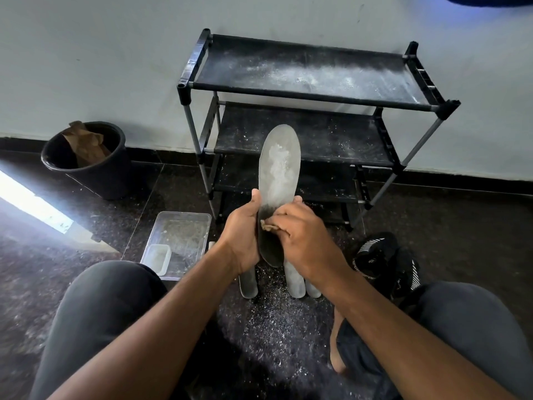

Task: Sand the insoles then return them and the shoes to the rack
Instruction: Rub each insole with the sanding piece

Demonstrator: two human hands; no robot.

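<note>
My left hand (242, 230) grips a long grey insole (278, 168) by its lower edge and holds it upright in front of the rack. A pale, dusty patch marks the insole's upper half. My right hand (302, 233) pinches a small tan piece of sandpaper (266, 225) against the insole's dark lower part. Three more grey insoles (294, 281) lie on the floor below my hands, partly hidden. A black shoe with white stripes (383, 261) lies on the floor to the right. The black shoe rack (305, 95) stands against the wall, its dusty shelves bare.
A clear plastic tub (180, 241) with a small white container inside sits on the floor at the left. A black bucket (86, 160) holding brown paper stands by the wall. Sanding dust covers the dark floor between my knees.
</note>
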